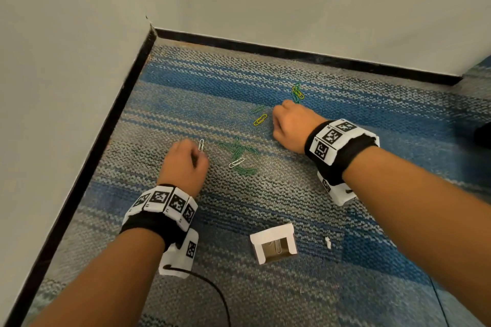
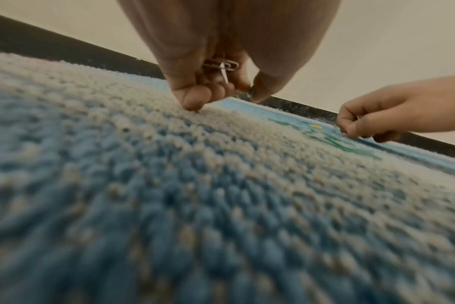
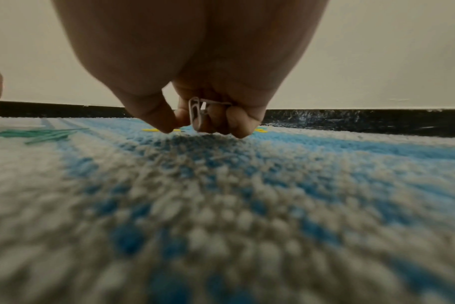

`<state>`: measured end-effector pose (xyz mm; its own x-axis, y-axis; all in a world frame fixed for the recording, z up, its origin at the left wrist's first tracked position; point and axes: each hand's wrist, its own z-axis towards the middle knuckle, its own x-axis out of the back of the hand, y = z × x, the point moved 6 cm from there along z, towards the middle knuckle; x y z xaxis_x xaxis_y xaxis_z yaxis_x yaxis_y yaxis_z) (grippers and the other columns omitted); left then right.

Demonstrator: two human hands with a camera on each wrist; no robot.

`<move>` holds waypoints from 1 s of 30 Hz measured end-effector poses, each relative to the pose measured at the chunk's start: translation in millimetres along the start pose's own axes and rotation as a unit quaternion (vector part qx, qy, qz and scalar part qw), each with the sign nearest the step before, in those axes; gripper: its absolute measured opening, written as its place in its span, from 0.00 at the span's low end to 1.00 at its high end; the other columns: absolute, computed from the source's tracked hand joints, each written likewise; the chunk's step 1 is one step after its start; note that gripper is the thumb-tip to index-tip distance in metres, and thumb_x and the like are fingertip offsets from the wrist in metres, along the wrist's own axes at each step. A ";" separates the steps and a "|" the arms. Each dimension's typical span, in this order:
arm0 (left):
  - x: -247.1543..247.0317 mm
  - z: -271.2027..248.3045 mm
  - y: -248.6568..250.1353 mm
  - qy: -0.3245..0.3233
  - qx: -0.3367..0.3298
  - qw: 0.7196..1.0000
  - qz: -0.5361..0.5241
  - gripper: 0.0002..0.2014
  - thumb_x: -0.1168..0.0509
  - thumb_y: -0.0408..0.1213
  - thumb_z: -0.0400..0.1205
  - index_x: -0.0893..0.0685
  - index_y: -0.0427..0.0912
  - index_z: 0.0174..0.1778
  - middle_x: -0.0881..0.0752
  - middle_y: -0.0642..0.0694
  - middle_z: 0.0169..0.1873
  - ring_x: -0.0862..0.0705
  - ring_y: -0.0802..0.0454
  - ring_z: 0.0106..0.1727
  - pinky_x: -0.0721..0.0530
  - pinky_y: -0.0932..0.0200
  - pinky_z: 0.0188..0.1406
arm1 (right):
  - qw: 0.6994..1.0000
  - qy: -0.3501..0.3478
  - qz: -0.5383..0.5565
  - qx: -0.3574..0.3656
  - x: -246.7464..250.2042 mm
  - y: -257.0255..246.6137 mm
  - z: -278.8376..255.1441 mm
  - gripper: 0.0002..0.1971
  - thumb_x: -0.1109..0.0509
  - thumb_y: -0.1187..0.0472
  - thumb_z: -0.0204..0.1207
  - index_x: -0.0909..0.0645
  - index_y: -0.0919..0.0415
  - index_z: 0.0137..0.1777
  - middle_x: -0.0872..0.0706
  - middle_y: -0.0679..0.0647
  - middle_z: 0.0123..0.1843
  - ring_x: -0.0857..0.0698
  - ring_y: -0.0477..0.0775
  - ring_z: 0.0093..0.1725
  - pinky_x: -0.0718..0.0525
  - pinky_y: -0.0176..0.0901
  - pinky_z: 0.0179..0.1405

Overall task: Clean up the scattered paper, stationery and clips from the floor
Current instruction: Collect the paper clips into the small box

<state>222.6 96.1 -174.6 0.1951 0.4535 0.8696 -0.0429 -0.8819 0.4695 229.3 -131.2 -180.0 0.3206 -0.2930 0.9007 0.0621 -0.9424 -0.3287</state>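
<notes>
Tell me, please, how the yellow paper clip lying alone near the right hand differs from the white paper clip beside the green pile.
The yellow paper clip is yellow; the white paper clip is white. The yellow paper clip lies clear of other clips, close to the right hand; the white paper clip lies against the green pile, between both hands. Both lie flat on the carpet, slanted alike, unheld.

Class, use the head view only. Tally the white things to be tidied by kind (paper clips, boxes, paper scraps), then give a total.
white paper clips: 3 (one beside the left hand, one among the green clips, one inside the box)
box: 1
paper scrap: 1
Total: 5
</notes>
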 end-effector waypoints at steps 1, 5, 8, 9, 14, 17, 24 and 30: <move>1.7 2.0 -2.3 0.004 0.018 1.000 -0.018 0.07 0.40 0.34 0.81 0.30 0.38 0.39 0.29 0.48 0.28 0.30 0.49 0.29 0.37 0.57 0.27 | 1.000 -0.001 0.000 -0.003 -1.1 -0.7 0.5 0.12 0.39 0.59 0.77 0.27 0.65 0.56 0.24 0.64 0.55 0.21 0.66 0.53 0.20 0.56 0.54; 3.6 8.0 -6.7 -0.007 0.031 0.999 -0.045 0.03 0.47 0.29 0.84 0.36 0.41 0.49 0.27 0.45 0.25 0.30 0.47 0.24 0.38 0.57 0.21 | 0.999 -0.009 0.039 -0.018 -4.4 2.5 -2.2 0.09 0.40 0.60 0.81 0.28 0.62 0.57 0.24 0.63 0.56 0.22 0.64 0.54 0.23 0.54 0.54; 0.6 11.9 -7.0 -0.026 0.049 0.997 -0.048 0.06 0.50 0.30 0.84 0.33 0.40 0.55 0.26 0.44 0.26 0.29 0.46 0.25 0.38 0.56 0.22 | 0.998 -0.007 0.048 -0.029 -4.6 8.6 -4.3 0.06 0.36 0.62 0.80 0.26 0.61 0.54 0.23 0.60 0.55 0.21 0.62 0.54 0.26 0.49 0.51; -0.5 12.8 -6.2 -0.028 0.058 0.997 -0.051 0.07 0.48 0.33 0.84 0.31 0.40 0.56 0.26 0.45 0.26 0.28 0.47 0.27 0.36 0.56 0.24 | 0.998 -0.002 0.052 -0.038 -4.2 10.5 -4.0 0.05 0.35 0.63 0.79 0.25 0.61 0.53 0.22 0.60 0.55 0.21 0.62 0.54 0.26 0.47 0.50; -4.7 15.1 -4.5 -0.035 0.065 0.997 -0.004 0.14 0.35 0.45 0.80 0.26 0.41 0.57 0.22 0.49 0.33 0.21 0.43 0.40 0.26 0.54 0.40 | 0.990 0.019 0.085 -0.109 1.6 20.2 -9.0 0.16 0.28 0.56 0.75 0.26 0.62 0.58 0.24 0.62 0.60 0.22 0.63 0.59 0.26 0.50 0.55; -4.7 15.9 -6.7 -0.014 0.065 0.997 -0.026 0.09 0.34 0.38 0.80 0.22 0.37 0.51 0.15 0.39 0.44 0.18 0.42 0.45 0.24 0.55 0.43 | 0.989 0.016 0.066 -0.130 0.0 24.5 -15.7 0.17 0.29 0.55 0.75 0.25 0.64 0.58 0.24 0.63 0.60 0.22 0.65 0.61 0.25 0.53 0.58; -2.2 16.5 0.1 -0.006 0.033 0.999 0.018 0.07 0.43 0.35 0.84 0.23 0.35 0.47 0.25 0.44 0.43 0.29 0.49 0.43 0.32 0.57 0.43 | 0.993 0.008 0.020 -0.112 -7.9 17.1 -20.7 0.15 0.38 0.57 0.82 0.28 0.69 0.61 0.25 0.67 0.61 0.23 0.67 0.61 0.26 0.53 0.58; -4.5 13.2 8.0 -0.016 0.021 0.999 -0.021 0.03 0.46 0.28 0.82 0.32 0.40 0.49 0.26 0.46 0.28 0.26 0.45 0.29 0.37 0.57 0.22 | 0.991 0.034 0.103 -0.074 0.6 19.7 -22.4 0.13 0.44 0.74 0.77 0.29 0.63 0.60 0.19 0.65 0.53 0.20 0.65 0.51 0.26 0.48 0.45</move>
<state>234.4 85.3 -176.8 0.2268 0.4873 0.8433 0.0079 -0.8667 0.4988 209.5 -153.5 -179.6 0.2481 -0.4872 0.8373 -0.1385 -0.8733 -0.4671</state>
